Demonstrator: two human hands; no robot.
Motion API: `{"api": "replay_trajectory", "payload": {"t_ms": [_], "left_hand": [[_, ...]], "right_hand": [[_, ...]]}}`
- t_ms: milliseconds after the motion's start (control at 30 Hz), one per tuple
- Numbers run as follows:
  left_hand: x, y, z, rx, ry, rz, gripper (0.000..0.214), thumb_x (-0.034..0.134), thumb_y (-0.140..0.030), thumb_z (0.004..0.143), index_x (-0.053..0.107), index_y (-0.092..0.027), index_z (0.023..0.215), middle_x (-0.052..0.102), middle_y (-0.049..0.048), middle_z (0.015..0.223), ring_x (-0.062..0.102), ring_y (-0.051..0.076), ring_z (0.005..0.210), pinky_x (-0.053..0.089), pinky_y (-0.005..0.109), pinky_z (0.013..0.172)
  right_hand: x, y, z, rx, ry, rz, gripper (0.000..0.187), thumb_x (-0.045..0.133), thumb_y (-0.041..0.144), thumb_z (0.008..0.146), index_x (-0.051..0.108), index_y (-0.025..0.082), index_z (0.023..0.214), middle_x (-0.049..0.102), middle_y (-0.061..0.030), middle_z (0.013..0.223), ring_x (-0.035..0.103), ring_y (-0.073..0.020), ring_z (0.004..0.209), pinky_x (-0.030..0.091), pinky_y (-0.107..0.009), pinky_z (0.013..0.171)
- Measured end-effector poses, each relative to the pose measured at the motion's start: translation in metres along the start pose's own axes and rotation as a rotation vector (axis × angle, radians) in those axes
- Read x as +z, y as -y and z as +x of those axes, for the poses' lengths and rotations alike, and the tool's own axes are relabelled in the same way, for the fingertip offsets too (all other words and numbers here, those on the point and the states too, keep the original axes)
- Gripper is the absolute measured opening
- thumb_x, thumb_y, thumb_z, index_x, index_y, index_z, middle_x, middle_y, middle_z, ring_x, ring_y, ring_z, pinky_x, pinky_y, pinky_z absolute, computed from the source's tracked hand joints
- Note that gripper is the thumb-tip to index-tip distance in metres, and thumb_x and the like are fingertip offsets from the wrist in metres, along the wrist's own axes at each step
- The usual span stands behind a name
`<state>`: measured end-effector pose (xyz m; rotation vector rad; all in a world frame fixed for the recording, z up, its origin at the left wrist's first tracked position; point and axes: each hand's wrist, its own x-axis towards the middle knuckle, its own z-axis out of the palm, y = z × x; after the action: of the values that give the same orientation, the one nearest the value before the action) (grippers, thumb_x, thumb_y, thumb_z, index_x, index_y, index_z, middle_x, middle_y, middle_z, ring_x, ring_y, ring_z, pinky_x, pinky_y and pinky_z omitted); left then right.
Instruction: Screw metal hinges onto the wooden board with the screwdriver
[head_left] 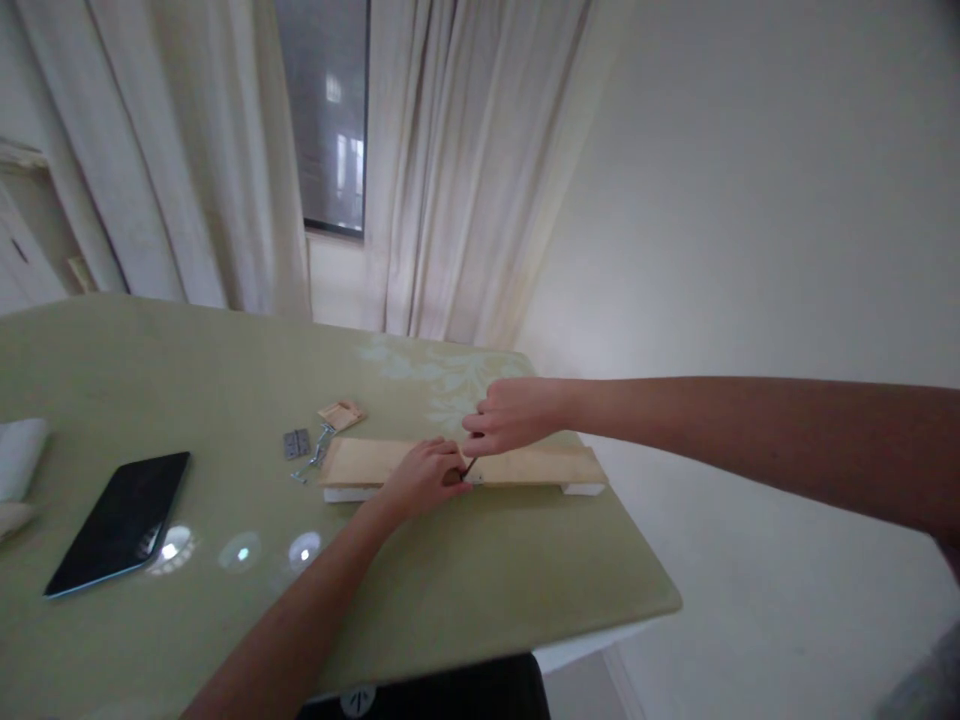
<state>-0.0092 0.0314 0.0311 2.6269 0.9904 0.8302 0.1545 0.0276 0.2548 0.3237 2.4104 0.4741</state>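
A long pale wooden board point(536, 465) lies near the right end of the table, raised on white blocks point(583, 489) at its ends. My left hand point(429, 477) grips the board near its middle, fingers bent over the top and thumb along the near edge. Just right of that thumb, a small metal piece point(478, 479) shows on the board. Above this spot my right hand point(517, 415) is closed around a tool with a thin dark shaft point(470, 467), which slants down toward the board. Its handle is hidden in the fist, so its exact kind is unclear.
Left of the board are a grey metal hinge point(296, 444), several screws point(322, 443) and a small wooden piece point(341, 414). A black tablet point(124, 520) lies farther left on the green table point(202, 400). The wall point(750, 250) borders the right side; a dark seat point(465, 690) is below.
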Motion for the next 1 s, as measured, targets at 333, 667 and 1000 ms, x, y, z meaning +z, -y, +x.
{"api": "replay_trajectory", "payload": {"t_ms": [333, 667, 1000], "left_hand": [[0.002, 0.002, 0.0, 0.0, -0.011, 0.001, 0.013, 0.078, -0.034, 0.092, 0.074, -0.021, 0.089, 0.074, 0.0061, 0.097, 0.066, 0.027, 0.099, 0.049, 0.038, 0.087], [0.003, 0.003, 0.0, -0.003, 0.003, -0.016, 0.015, 0.078, -0.036, 0.092, 0.075, -0.021, 0.093, 0.073, 0.0051, 0.098, 0.066, 0.025, 0.098, 0.048, 0.036, 0.087], [0.001, 0.001, 0.0, -0.007, 0.004, 0.015, 0.014, 0.073, -0.034, 0.095, 0.074, -0.021, 0.09, 0.073, 0.005, 0.096, 0.066, 0.023, 0.095, 0.049, 0.035, 0.085]], "right_hand": [[-0.008, -0.022, 0.024, 0.031, 0.086, 0.088, 0.034, 0.065, 0.034, 0.1, 0.065, 0.023, 0.131, 0.076, -0.0124, 0.114, 0.071, -0.0271, 0.101, 0.044, -0.035, 0.077], [0.006, -0.006, 0.035, 0.252, 0.297, 0.267, 0.038, 0.068, 0.046, 0.095, 0.077, 0.014, 0.079, 0.075, -0.0083, 0.073, 0.068, -0.0214, 0.064, 0.047, -0.032, 0.063], [0.013, -0.007, 0.018, 0.112, 0.106, 0.234, 0.027, 0.053, 0.022, 0.103, 0.078, 0.016, 0.096, 0.077, -0.0131, 0.104, 0.069, -0.0246, 0.103, 0.046, -0.035, 0.08]]}}
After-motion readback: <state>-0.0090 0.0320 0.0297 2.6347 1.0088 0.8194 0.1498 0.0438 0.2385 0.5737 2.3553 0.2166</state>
